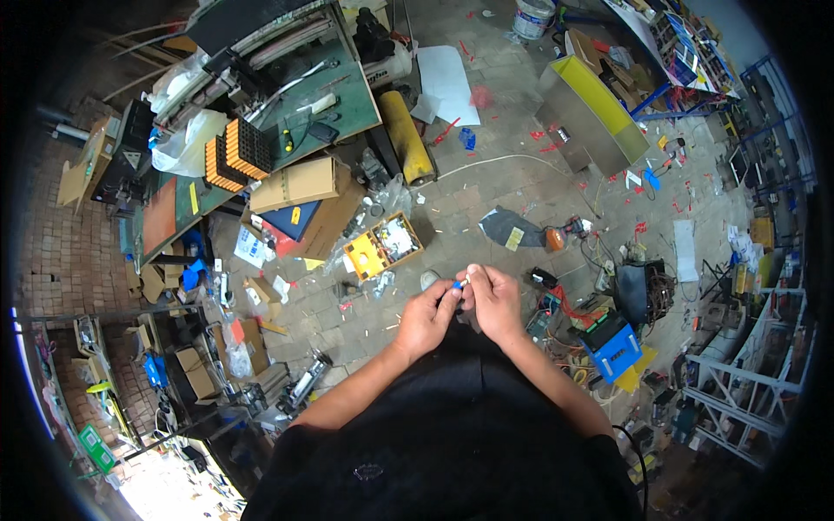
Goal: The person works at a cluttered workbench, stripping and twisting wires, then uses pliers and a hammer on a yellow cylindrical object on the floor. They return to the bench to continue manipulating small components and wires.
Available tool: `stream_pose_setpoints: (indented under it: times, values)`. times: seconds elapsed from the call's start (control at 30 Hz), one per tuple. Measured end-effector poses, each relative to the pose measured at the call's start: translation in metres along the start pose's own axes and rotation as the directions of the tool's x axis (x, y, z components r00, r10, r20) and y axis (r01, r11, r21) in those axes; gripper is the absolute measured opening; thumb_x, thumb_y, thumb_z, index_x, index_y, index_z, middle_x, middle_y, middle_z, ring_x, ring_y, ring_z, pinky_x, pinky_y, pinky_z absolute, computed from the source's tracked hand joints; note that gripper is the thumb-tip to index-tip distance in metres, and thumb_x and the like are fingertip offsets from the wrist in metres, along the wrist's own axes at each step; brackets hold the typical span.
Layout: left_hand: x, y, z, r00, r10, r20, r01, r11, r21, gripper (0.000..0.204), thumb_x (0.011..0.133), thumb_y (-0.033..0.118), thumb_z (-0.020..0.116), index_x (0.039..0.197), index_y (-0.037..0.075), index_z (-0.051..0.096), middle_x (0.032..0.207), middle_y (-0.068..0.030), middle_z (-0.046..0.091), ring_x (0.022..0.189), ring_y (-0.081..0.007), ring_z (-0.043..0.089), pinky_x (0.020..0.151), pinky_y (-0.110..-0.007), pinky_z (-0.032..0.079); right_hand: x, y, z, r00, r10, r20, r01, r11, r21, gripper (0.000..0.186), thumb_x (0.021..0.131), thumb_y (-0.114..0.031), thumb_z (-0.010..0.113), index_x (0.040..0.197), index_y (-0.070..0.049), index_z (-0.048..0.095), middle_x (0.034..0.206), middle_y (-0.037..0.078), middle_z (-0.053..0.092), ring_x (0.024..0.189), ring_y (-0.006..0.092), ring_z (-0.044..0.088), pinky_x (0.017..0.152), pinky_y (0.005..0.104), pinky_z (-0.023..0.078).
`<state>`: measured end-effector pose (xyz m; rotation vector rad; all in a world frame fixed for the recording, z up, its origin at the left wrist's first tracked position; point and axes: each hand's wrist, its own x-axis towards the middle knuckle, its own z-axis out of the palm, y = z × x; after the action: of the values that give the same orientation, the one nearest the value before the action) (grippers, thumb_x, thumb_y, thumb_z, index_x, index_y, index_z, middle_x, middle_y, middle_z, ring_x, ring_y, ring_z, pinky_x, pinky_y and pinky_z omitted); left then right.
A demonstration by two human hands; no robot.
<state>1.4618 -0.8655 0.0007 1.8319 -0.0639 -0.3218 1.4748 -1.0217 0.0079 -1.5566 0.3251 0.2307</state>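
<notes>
From my end I see the small blue-and-pale piece (459,285) between both hands' fingertips, just ahead of the torso; its long axis seems to run left to right; my left hand (426,318) pinches its blue end, my right hand (494,306) closes at the pale end; neither is clearly nearer.

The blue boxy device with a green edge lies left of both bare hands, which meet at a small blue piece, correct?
No: the head view shows the blue device right of the left hand and right hand, which meet at the blue piece.
</notes>
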Motion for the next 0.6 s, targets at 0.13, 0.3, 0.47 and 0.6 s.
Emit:
stream_pose_setpoints:
  times: [0.13,0.3,0.47,0.6]
  values:
    - [0.054,0.012,-0.006,0.999,0.037,0.003,-0.037,0.998,-0.055,0.021,0.106,0.021,0.062,0.114,0.003,0.070,0.086,-0.0156,0.073,0.074,-0.0189,0.067,0.071,-0.035,0.054,0.048,-0.031,-0.017,0.999,0.036,0.026,-0.036,0.999,0.014,0.034,0.109,-0.029,0.058,0.100,0.000,0.074,0.072,-0.001,0.064,0.059,0.0057,0.056,0.055,0.0225,0.047]
    - [0.100,0.009,-0.018,1.000,-0.001,0.013,0.001,1.000,-0.016,0.021,0.106,0.021,0.062,0.113,0.002,0.070,0.087,-0.0160,0.073,0.075,-0.0191,0.067,0.071,-0.036,0.054,0.096,-0.039,-0.017,0.992,0.085,0.092,-0.088,0.996,0.026,0.038,0.110,-0.034,0.054,0.113,0.000,0.073,0.075,-0.001,0.063,0.062,0.0053,0.056,0.057,0.0226,0.047]
    - [0.135,-0.005,-0.033,0.986,-0.124,-0.107,0.115,0.989,-0.088,0.023,0.109,0.021,0.059,0.109,-0.001,0.068,0.081,-0.0008,0.061,0.077,-0.0086,0.053,0.071,-0.026,0.047,0.159,-0.050,-0.020,0.961,0.181,0.210,-0.196,0.979,0.052,0.049,0.112,-0.041,0.049,0.129,0.000,0.067,0.080,0.002,0.066,0.063,0.0063,0.058,0.059,0.0232,0.048]
    - [0.171,-0.013,-0.037,0.948,-0.179,-0.263,0.159,0.983,-0.097,0.023,0.107,0.021,0.061,0.109,0.000,0.068,0.072,-0.0040,0.057,0.069,-0.0096,0.050,0.064,-0.030,0.047,0.230,-0.048,-0.035,0.943,0.201,0.264,-0.197,0.979,-0.042,0.047,0.111,-0.040,0.050,0.128,0.000,0.067,0.082,0.003,0.068,0.064,0.0072,0.059,0.061,0.0234,0.050]
